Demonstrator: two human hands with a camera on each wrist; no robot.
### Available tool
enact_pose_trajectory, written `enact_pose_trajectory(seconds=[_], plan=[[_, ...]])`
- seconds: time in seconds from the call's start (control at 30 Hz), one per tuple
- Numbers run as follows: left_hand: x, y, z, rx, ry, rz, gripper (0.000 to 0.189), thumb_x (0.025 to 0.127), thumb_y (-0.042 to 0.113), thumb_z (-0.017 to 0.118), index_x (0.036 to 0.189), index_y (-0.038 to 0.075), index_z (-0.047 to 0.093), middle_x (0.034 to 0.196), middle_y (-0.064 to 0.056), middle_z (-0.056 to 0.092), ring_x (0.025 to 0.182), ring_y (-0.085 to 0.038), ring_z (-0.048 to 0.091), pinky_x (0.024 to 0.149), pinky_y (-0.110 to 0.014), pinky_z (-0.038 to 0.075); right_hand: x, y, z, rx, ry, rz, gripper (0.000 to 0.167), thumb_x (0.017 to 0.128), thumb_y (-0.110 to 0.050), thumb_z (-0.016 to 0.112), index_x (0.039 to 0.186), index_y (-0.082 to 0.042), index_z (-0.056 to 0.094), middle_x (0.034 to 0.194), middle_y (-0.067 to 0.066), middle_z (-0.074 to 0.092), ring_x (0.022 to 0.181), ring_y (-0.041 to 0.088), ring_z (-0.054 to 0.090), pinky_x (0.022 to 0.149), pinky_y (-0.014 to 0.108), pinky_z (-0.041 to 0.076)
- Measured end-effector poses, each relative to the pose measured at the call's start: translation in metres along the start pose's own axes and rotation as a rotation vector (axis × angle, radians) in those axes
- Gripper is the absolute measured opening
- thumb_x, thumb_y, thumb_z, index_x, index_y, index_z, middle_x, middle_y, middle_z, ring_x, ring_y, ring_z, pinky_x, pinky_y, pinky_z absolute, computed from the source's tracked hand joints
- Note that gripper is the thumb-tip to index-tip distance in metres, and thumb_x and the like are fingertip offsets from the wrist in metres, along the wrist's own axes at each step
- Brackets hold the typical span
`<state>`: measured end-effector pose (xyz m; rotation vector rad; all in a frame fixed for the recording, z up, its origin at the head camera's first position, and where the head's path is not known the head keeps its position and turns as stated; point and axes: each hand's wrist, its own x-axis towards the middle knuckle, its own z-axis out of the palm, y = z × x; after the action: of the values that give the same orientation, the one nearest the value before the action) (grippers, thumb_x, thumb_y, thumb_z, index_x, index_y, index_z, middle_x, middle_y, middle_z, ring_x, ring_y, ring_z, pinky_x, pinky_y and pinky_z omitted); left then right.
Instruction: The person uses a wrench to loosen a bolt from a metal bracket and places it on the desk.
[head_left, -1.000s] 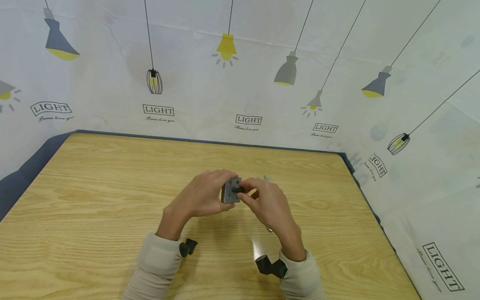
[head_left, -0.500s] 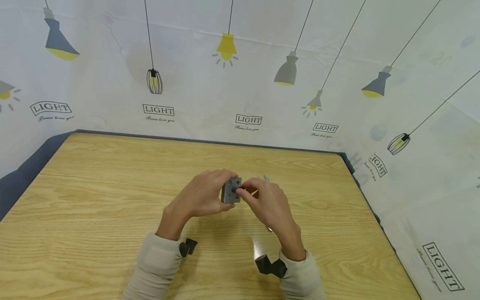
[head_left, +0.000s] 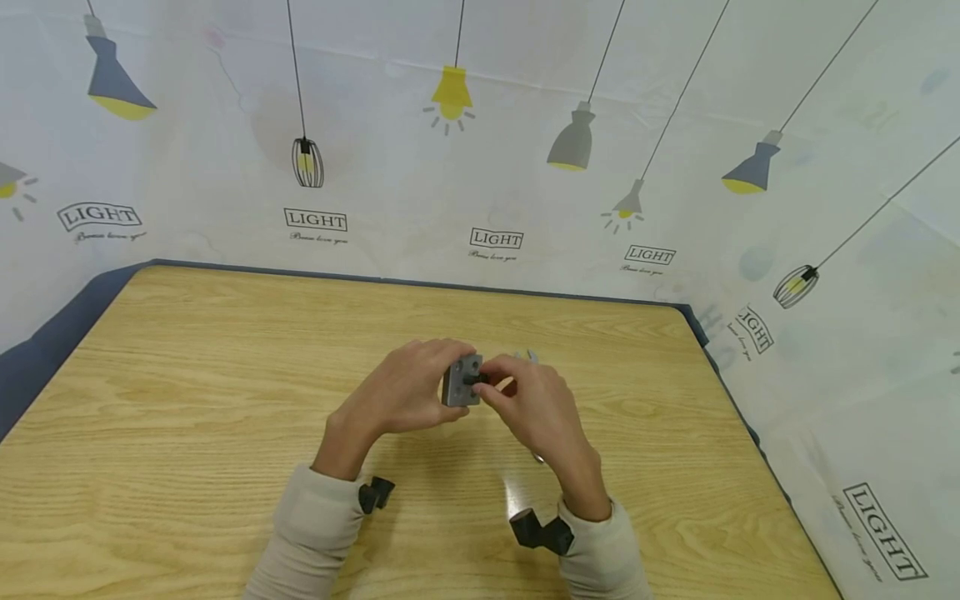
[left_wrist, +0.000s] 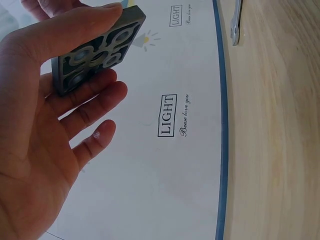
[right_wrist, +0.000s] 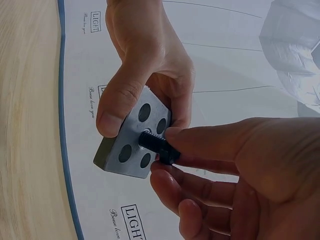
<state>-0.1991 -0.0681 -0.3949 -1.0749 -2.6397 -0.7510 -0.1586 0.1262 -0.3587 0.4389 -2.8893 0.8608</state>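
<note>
A grey metal plate [head_left: 453,393] with several round holes is held up over the table by my left hand [head_left: 405,387]. The thumb and fingers grip it by opposite edges. In the right wrist view a black threaded bolt [right_wrist: 156,144] sticks out of the plate's middle hole, its shank partly exposed. My right hand [head_left: 536,408] pinches the bolt's head between thumb and fingers. The left wrist view shows the plate's other face [left_wrist: 101,54], with round recesses; the bolt is hidden there.
A silver wrench [left_wrist: 236,25] lies on the wooden table [head_left: 247,367], partly covered by the right hand in the head view. Behind the table's blue edge hangs a white wall sheet [head_left: 390,192] printed with lamps. A black mount [head_left: 542,533] sits on the right sleeve.
The right fingertips moved in close over the bolt half a second ago, covering most of it; now they have shifted and more of the bolt shows. The left hand and plate stay put.
</note>
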Motion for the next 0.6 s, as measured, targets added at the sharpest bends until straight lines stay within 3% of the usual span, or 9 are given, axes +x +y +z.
enact_pose_trajectory(seconds=[0.27, 0.47, 0.6], plan=[[-0.0005, -0.0003, -0.0002, 0.001, 0.000, 0.001, 0.069, 0.074, 0.033, 0.087, 0.132, 0.009, 0.059, 0.124, -0.005, 0.066, 0.104, -0.022, 0.065, 0.093, -0.044, 0.052, -0.0002, -0.0015, -0.0007, 0.007, 0.006, -0.008, 0.023, 0.088, -0.018, 0.076, 0.109, -0.012, 0.074, 0.097, 0.002, 0.074, 0.077, 0.017, 0.070, 0.064, 0.032, 0.055], [-0.0005, -0.0007, -0.0001, 0.000, 0.011, 0.003, 0.069, 0.074, 0.033, 0.087, 0.131, 0.009, 0.059, 0.121, -0.005, 0.067, 0.102, -0.021, 0.065, 0.092, -0.043, 0.053, -0.0006, -0.0029, -0.0011, 0.018, -0.007, 0.038, 0.034, 0.092, -0.031, 0.071, 0.122, -0.016, 0.068, 0.099, 0.003, 0.073, 0.078, 0.017, 0.070, 0.063, 0.032, 0.054], [-0.0005, -0.0010, -0.0001, 0.004, 0.010, 0.008, 0.069, 0.074, 0.033, 0.087, 0.132, 0.009, 0.059, 0.121, -0.005, 0.067, 0.102, -0.021, 0.065, 0.091, -0.043, 0.053, -0.0010, -0.0040, -0.0015, 0.031, -0.012, 0.080, 0.030, 0.094, -0.036, 0.067, 0.116, -0.015, 0.070, 0.098, 0.001, 0.074, 0.081, 0.018, 0.070, 0.068, 0.034, 0.056]])
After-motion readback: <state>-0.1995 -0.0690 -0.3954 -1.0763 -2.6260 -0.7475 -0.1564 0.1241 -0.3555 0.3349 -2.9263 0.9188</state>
